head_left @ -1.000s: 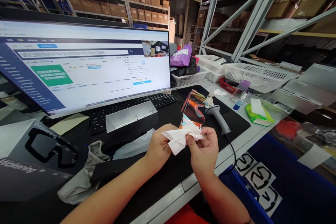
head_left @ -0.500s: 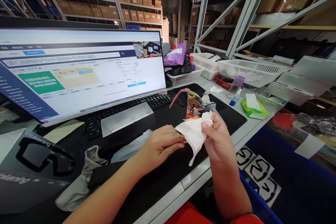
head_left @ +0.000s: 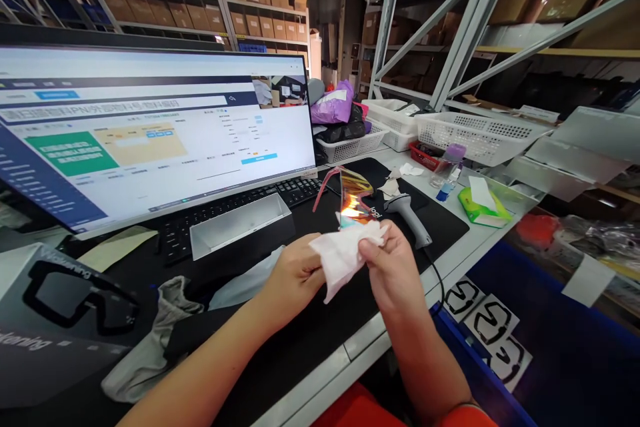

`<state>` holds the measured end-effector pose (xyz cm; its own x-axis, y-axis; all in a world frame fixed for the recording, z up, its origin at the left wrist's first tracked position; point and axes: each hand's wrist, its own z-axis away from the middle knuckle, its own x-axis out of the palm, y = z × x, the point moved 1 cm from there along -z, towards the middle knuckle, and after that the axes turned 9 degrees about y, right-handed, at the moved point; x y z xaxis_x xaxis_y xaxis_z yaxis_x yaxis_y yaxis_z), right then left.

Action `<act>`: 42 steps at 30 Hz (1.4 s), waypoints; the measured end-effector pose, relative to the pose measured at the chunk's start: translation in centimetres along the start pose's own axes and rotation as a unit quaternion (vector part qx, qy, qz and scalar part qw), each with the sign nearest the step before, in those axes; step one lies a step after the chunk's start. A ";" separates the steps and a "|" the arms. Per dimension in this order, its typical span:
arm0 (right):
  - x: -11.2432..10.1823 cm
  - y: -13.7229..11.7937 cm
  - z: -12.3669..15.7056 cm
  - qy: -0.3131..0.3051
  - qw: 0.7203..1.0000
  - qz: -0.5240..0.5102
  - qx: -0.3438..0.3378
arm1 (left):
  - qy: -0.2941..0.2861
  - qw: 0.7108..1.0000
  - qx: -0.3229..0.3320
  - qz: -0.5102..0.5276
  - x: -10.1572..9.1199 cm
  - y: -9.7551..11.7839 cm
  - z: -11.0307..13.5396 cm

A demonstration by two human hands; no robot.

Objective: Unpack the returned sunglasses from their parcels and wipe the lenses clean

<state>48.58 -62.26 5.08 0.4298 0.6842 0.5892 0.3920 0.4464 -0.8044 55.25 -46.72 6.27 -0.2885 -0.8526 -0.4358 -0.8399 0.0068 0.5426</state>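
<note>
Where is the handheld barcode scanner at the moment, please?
The grey barcode scanner sits on the black desk mat in the head view, right of the iridescent goggles and just past the right hand.

iridescent goggles (head_left: 354,199) under white wipe (head_left: 345,257)

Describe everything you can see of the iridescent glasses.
The glasses are shield-style: one glossy, plastic-looking lens with an orange-and-violet iridescent sheen, and a thin pink arm reaching left. They stand roughly upright above the black mat. Their lower part is hidden by a white wipe, pinched between the left hand and right hand.
</note>
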 end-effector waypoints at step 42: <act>-0.3 1.7 0.2 0.054 0.946 0.187 -0.259 | 0.009 0.980 -0.199 0.026 -2.7 -1.2 -0.7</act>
<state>48.97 -61.57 3.49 0.6867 0.6628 0.2985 0.5309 -0.1767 -0.8288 57.39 -44.82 7.26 -0.3138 -0.8660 -0.3893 -0.5780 -0.1511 0.8019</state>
